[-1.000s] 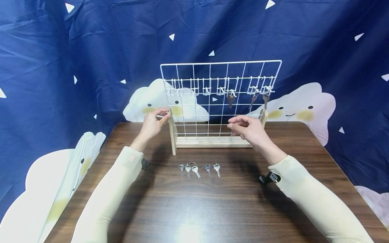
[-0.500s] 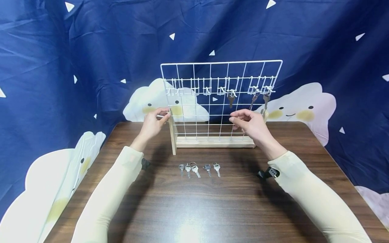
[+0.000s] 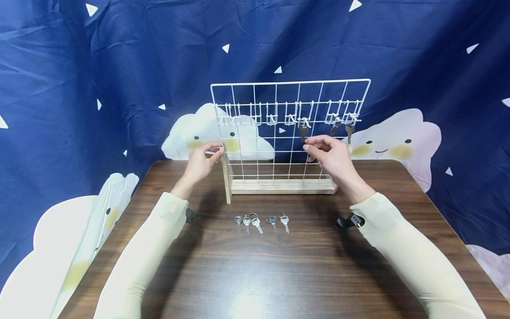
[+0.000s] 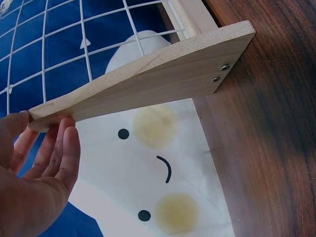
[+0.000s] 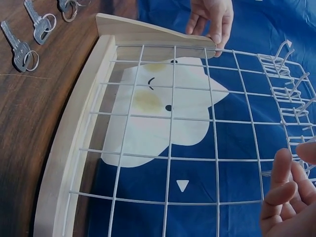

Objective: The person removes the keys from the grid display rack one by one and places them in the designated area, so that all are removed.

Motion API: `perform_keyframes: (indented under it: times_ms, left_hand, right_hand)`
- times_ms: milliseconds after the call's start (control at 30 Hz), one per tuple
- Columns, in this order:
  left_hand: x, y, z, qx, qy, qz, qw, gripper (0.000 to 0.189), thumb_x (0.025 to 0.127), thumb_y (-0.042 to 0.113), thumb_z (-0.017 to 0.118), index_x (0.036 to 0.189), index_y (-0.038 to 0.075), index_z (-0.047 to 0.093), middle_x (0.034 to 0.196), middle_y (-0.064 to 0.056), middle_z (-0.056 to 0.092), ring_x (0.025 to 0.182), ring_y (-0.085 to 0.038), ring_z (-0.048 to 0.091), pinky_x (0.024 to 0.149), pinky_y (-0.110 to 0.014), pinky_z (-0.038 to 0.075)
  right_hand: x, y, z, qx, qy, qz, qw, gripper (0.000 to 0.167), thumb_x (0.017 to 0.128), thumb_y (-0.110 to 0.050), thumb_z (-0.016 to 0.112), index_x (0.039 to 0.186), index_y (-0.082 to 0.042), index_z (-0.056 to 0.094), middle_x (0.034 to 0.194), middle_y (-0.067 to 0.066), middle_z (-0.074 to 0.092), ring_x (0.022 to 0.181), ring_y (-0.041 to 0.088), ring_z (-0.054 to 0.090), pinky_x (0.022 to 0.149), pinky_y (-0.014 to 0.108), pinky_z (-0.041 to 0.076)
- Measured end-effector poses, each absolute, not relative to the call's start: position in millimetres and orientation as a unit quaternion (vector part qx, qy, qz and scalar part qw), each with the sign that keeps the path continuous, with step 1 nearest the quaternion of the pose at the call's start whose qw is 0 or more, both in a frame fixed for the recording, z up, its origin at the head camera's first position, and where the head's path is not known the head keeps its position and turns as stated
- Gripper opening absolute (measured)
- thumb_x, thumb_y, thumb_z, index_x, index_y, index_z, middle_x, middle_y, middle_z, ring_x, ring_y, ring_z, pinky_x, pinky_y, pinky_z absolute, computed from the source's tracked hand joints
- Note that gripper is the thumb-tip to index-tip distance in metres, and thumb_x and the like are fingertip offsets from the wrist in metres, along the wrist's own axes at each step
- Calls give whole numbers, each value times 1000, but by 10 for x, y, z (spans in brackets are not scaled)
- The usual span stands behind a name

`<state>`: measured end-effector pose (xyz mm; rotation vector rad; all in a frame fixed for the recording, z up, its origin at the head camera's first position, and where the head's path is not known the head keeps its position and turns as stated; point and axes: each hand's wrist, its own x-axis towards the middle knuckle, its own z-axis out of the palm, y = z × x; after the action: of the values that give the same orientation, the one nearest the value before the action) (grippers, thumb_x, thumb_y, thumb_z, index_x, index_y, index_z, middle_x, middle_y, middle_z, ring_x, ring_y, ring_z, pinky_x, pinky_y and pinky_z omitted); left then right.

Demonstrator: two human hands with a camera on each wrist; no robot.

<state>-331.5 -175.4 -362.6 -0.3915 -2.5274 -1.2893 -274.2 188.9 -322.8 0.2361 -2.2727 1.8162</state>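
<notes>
A white wire grid rack (image 3: 283,150) with a wooden base stands on the table, hooks along its upper part. My left hand (image 3: 202,158) pinches the top of its left wooden side panel (image 4: 143,74) between thumb and fingers. Three keys hang from hooks on the right half. My right hand (image 3: 330,156) is in front of the grid, fingertips just by the lower end of one hanging key (image 3: 303,129); whether they touch it cannot be told. In the right wrist view its fingers (image 5: 282,165) are loosely bent, with nothing seen between them. It partly covers another hanging key (image 3: 334,129).
Several loose keys, some with rings, lie in a row before the rack, among them a silver key (image 3: 284,222) at the right end. The brown wooden table (image 3: 247,266) extends toward me. Behind hangs a blue cloth (image 3: 159,53) with clouds.
My right hand has risen slightly and shifted a little right, bringing its fingertips up to the hanging key. The left hand and the loose keys have stayed in place.
</notes>
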Motion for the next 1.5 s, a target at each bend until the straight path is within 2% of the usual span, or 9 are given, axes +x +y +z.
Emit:
perform_keyframes:
  times_ms: [200, 467, 633, 733, 900, 1067, 1233, 1500]
  left_hand:
    - [-3317, -1754, -3638, -135, -873, -446, 141, 31, 98, 23, 66, 125, 8, 67, 113, -18, 74, 98, -33, 74, 83, -40, 63]
    - [-3329, -1755, -3647, -132, -873, -446, 144, 31, 97, 23, 66, 124, 8, 68, 112, -17, 74, 99, -33, 74, 83, -40, 63]
    - [-3328, -1753, -3644, -133, -873, -447, 143, 31, 97, 23, 66, 125, 8, 68, 112, -17, 74, 99, -33, 74, 83, -40, 63]
    - [-3322, -1753, -3641, -132, -874, -446, 142, 31, 97, 23, 66, 125, 8, 67, 112, -17, 74, 99, -33, 74, 83, -40, 63]
    - [-3315, -1752, -3633, -133, -876, -441, 142, 32, 97, 23, 66, 125, 8, 67, 113, -18, 74, 100, -33, 74, 84, -41, 63]
    - [-3311, -1751, -3627, -132, -875, -444, 138, 32, 98, 23, 66, 125, 8, 67, 114, -18, 73, 100, -33, 74, 85, -41, 63]
    - [-3316, -1753, -3622, -133, -875, -445, 139, 32, 98, 23, 66, 126, 7, 67, 114, -18, 73, 100, -33, 74, 84, -41, 63]
    - [-3331, -1753, -3646, -134, -872, -450, 141, 30, 97, 22, 66, 124, 7, 68, 112, -18, 74, 98, -33, 74, 83, -40, 63]
  right_hand:
    - [-2795, 1891, -3209, 86, -777, 608, 140, 33, 91, -19, 73, 118, 1, 67, 76, -17, 69, 61, 9, 68, 46, 20, 44]
    - [-2864, 1862, -3196, 75, -782, 598, 159, 29, 93, -23, 72, 115, -3, 69, 77, -17, 68, 62, 10, 67, 47, 20, 43]
    - [-2900, 1852, -3222, 74, -777, 601, 172, 26, 93, -17, 71, 113, -1, 68, 76, -16, 69, 59, 6, 66, 53, 18, 51]
    - [-2919, 1847, -3238, 68, -777, 600, 179, 24, 93, -16, 70, 112, -1, 68, 77, -14, 69, 57, 5, 65, 53, 18, 52]
    - [-2965, 1845, -3252, 53, -792, 579, 189, 25, 92, -22, 72, 110, -5, 69, 78, -12, 70, 58, 6, 67, 48, 17, 45]
    - [-2993, 1825, -3237, 47, -797, 570, 195, 26, 91, -25, 73, 110, -7, 69, 77, -19, 69, 58, 8, 68, 46, 18, 41]
    - [-3008, 1780, -3195, 49, -784, 588, 192, 26, 92, -21, 73, 109, -3, 68, 78, -16, 67, 57, 9, 68, 56, 17, 53]
    - [-3044, 1742, -3168, 48, -778, 590, 209, 21, 92, -20, 73, 103, -3, 68, 76, -16, 68, 52, 3, 64, 54, 15, 51]
